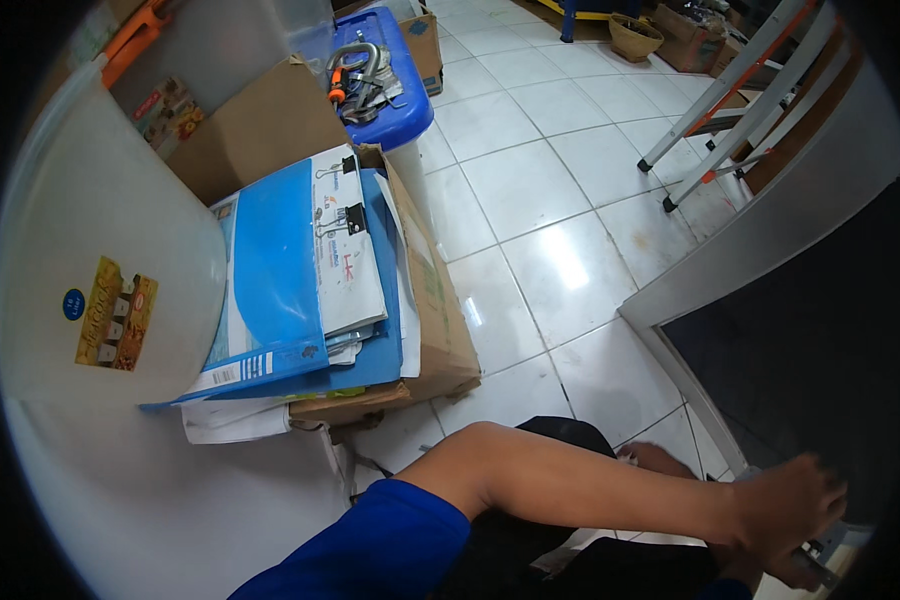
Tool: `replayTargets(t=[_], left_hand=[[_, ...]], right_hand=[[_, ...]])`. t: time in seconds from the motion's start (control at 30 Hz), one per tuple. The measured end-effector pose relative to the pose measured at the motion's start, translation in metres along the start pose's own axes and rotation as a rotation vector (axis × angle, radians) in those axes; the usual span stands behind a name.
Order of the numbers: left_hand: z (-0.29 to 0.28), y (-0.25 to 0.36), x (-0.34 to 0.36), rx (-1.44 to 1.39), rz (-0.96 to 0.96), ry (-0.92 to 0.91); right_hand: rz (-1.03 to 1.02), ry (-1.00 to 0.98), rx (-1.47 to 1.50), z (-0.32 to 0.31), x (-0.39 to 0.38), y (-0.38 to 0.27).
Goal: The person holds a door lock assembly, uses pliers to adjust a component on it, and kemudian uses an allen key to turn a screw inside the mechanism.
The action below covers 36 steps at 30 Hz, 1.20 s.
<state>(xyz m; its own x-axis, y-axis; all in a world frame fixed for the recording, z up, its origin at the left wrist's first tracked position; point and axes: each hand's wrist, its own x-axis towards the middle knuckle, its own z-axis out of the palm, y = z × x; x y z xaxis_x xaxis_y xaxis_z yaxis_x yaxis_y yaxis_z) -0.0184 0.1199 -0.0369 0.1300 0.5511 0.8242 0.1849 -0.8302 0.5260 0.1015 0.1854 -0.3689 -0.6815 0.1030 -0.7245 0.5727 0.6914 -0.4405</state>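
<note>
My left arm, in a blue sleeve, reaches across to the lower right. There my left hand (pixel 785 508) is closed, its knuckles up and slightly blurred; what its fingers hold is hidden. Just below it, my right hand (pixel 792 572) shows only in part beneath the left wrist, and its fingers cannot be made out. A small grey metal piece (pixel 818 568) sticks out beside the right hand. Both hands are at the lower edge of a dark panel with a pale frame (pixel 695 390).
On the left, a cardboard box (pixel 440 330) carries blue folders (pixel 270 270) and clipped papers beside a tall translucent bin (pixel 170 230). Behind it, clamps (pixel 365 80) lie on a blue lid (pixel 410 110). A ladder (pixel 740 120) stands at the far right on white floor tiles (pixel 530 200).
</note>
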Motion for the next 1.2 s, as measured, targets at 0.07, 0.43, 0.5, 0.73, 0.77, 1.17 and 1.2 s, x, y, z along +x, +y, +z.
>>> replayTargets(t=[0.07, 0.43, 0.5, 0.73, 0.77, 1.17, 1.2], left_hand=[[-0.013, -0.004, 0.002, 0.023, 0.004, 0.007], [-0.069, -0.024, -0.003, 0.189, -0.094, 0.144], [-0.074, -0.022, -0.003, 0.218, -0.09, 0.142], [-0.096, -0.026, -0.011, 0.283, -0.079, 0.187], [-0.101, -0.025, -0.011, 0.287, -0.081, 0.185], [-0.153, -0.048, -0.018, -0.024, -0.581, 0.345], [-0.151, -0.048, -0.014, -0.03, -0.554, 0.346]], right_hand=[[0.033, 0.217, 0.259, -0.056, -0.013, -0.031], [-0.099, 0.575, 0.426, -0.161, -0.033, -0.112], [-0.134, 0.565, 0.399, -0.161, -0.029, -0.116], [-0.042, 0.522, 0.346, -0.175, -0.051, -0.144], [0.044, 0.528, 0.364, -0.181, -0.062, -0.161], [-0.091, 0.698, 0.403, -0.148, -0.05, -0.043], [-0.085, 0.717, 0.383, -0.161, -0.061, -0.048]])
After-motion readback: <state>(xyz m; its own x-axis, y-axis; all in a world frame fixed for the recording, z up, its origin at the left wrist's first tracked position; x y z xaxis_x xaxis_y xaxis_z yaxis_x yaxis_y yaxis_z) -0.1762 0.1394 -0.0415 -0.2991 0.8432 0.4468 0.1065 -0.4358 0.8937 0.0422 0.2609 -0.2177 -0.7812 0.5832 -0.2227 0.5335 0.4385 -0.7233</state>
